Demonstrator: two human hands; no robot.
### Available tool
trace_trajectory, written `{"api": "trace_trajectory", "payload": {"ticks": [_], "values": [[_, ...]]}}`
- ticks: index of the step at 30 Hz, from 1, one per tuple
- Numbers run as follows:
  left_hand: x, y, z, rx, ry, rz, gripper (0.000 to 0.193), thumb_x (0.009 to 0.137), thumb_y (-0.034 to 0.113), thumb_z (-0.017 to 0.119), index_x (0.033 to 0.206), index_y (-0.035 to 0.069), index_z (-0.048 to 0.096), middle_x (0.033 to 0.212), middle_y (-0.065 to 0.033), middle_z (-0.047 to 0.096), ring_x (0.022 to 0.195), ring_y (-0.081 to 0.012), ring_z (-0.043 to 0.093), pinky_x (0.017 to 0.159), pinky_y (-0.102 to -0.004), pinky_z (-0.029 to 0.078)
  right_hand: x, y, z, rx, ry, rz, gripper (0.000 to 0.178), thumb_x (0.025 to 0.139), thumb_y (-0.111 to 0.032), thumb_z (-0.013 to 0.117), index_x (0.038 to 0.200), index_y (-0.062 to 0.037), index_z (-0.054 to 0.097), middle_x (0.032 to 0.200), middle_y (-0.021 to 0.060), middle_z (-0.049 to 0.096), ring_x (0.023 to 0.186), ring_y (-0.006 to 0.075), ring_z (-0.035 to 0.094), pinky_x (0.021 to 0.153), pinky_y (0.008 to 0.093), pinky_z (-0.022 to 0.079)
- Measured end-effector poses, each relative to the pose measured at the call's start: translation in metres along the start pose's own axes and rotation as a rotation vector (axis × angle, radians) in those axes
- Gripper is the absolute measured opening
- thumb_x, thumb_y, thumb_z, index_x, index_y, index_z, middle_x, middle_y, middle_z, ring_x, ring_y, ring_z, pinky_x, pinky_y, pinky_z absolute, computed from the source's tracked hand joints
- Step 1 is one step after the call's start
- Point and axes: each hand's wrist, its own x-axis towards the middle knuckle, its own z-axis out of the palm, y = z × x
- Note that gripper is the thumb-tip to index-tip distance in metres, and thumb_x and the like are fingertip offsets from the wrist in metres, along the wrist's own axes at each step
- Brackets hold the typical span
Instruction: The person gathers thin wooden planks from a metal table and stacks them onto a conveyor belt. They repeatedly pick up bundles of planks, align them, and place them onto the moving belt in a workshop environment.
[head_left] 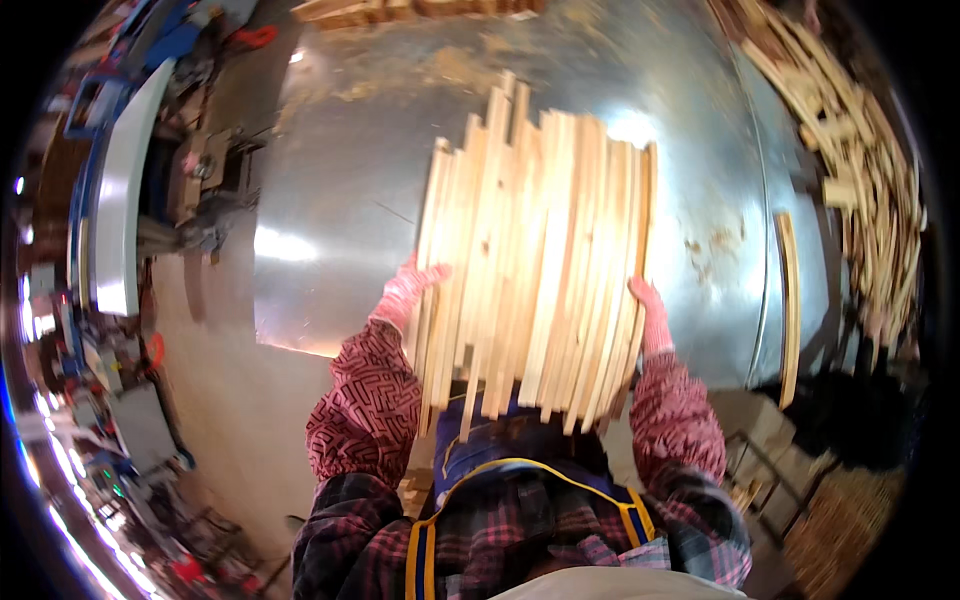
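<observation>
A broad bundle of pale wooden strips [530,260] lies side by side in front of me, reaching past the near edge of a shiny metal table [340,190]. The strips' far and near ends are uneven. At the bundle's left side, my left hand [407,290] in a pink glove presses in, its thumb over the outer strips. My right hand [652,312], gloved the same way, grips the right side. Both hands squeeze the strips between them; the fingers beneath are partly hidden.
A single wooden strip [788,310] lies on the right beside a seam in the metal. A large heap of strips [860,190] is piled at the far right. More wood pieces [420,10] sit along the table's far edge. Machinery with a white panel [125,190] stands at the left.
</observation>
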Motion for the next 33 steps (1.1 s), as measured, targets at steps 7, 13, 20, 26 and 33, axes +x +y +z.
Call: {"api": "trace_trajectory", "payload": {"ticks": [7,13,20,26,33], "values": [[-0.048,-0.047,-0.075,-0.090,-0.071,0.106,0.093,0.077,0.034,0.086,0.149,-0.002,0.040,0.138,-0.0190,0.058,0.125,-0.0272,0.055,0.109,-0.0375,0.041,-0.083,0.037,0.083,0.330,-0.215,0.093,0.069,0.090,-0.047,0.060,0.141,-0.0026,0.048,0.128,0.0185,0.062,0.111,0.0335,0.064,0.094,0.0448,0.054],[-0.084,-0.109,-0.077,-0.622,-0.041,0.283,0.080,0.078,0.021,0.085,0.146,0.002,0.047,0.129,-0.0098,0.063,0.116,-0.0186,0.059,0.103,-0.0331,0.045,-0.053,0.001,0.098,0.184,-0.506,0.087,0.087,0.077,-0.048,0.077,0.142,-0.0008,0.044,0.126,0.0204,0.061,0.106,0.0365,0.065,0.089,0.0491,0.058],[-0.193,-0.081,-0.115,-0.790,0.322,0.576,0.078,0.078,0.012,0.083,0.146,0.004,0.047,0.128,-0.0062,0.064,0.114,-0.0163,0.059,0.102,-0.0311,0.045,0.014,-0.054,0.205,-0.018,-0.799,-0.057,0.077,0.077,-0.041,0.081,0.134,0.0017,0.053,0.115,0.0172,0.067,0.096,0.0318,0.069,0.085,0.0431,0.060],[-0.214,-0.104,-0.175,-0.801,0.666,0.664,0.072,0.080,0.018,0.080,0.143,0.002,0.049,0.124,-0.0057,0.065,0.109,-0.0146,0.061,0.097,-0.0302,0.049,0.071,-0.042,0.380,-0.103,-1.136,0.119,0.077,0.076,-0.037,0.084,0.132,0.0067,0.053,0.113,0.0208,0.067,0.096,0.0335,0.070,0.082,0.0439,0.061],[-0.221,-0.106,-0.244,-0.643,0.991,0.600,0.066,0.082,0.032,0.074,0.137,0.002,0.055,0.122,-0.0055,0.066,0.109,-0.0144,0.059,0.099,-0.0310,0.046,0.081,-0.003,0.513,-0.025,-1.407,0.225,0.086,0.076,-0.038,0.083,0.138,0.0088,0.046,0.122,0.0230,0.064,0.101,0.0364,0.069,0.089,0.0518,0.059]]}}
